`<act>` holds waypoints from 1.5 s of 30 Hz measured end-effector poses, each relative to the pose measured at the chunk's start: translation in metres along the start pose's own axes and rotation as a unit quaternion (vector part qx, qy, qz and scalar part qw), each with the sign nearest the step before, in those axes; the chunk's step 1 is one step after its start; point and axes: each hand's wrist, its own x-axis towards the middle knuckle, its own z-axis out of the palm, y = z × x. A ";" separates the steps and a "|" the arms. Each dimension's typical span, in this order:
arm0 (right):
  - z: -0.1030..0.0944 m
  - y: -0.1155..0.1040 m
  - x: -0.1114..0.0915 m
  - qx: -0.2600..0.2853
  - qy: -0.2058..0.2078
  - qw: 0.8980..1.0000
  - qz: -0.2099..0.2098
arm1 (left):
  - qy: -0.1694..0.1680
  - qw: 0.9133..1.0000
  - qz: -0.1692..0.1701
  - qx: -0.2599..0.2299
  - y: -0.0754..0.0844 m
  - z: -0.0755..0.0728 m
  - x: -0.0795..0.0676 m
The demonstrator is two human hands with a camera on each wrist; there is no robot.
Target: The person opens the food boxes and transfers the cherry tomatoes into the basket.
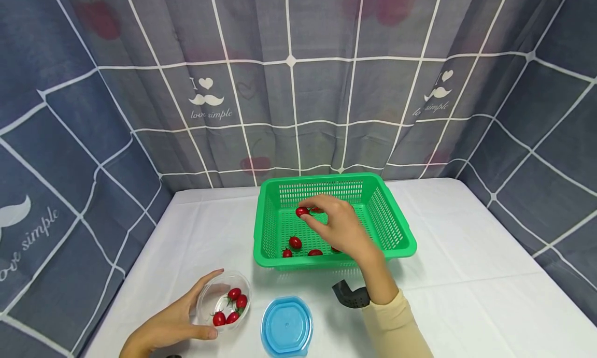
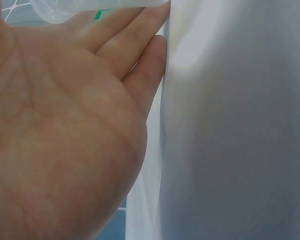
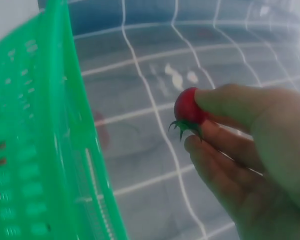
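Note:
Over the green basket (image 1: pixel 401 218), my right hand (image 1: pixel 342 226) pinches a red cherry tomato (image 1: pixel 302 212) between thumb and fingers. The right wrist view shows this tomato (image 3: pixel 189 106) with its green stalk leaves, raised above the basket's rim. My left hand (image 1: pixel 170 324) holds a round clear plastic container (image 1: pixel 215 298) on the table, thumb on the near side and fingers around the far side. Several cherry tomatoes (image 1: pixel 241 301) lie inside it. In the left wrist view the palm (image 2: pixel 65 135) fills much of the frame, and only the container's edge (image 2: pixel 105 5) shows.
More cherry tomatoes (image 1: pixel 295 243) lie on the basket floor, some partly hidden by the right hand and forearm. A blue lid (image 1: pixel 286 326) sits to the right of the container on the white tablecloth (image 1: pixel 466 275). Grey checked curtains (image 1: pixel 322 94) enclose the table's back and sides.

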 end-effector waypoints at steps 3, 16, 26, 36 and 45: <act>-0.006 0.009 -0.001 -0.003 0.001 1.000 0.023 | 0.001 1.000 -0.004 0.001 0.001 0.000 0.000; -0.016 0.033 -0.005 -0.004 -0.009 0.996 0.092 | 0.001 1.000 -0.014 0.009 -0.001 0.000 0.000; -0.016 0.030 -0.005 -0.007 -0.015 0.995 0.096 | 0.004 1.000 -0.002 0.006 -0.001 0.000 -0.001; -0.003 0.019 -0.001 0.010 -0.018 0.998 0.063 | 0.002 1.000 -0.006 0.000 0.000 0.001 0.000; 0.018 0.001 0.002 0.038 -0.070 0.997 0.024 | 0.000 1.000 -0.008 -0.001 -0.001 0.000 0.000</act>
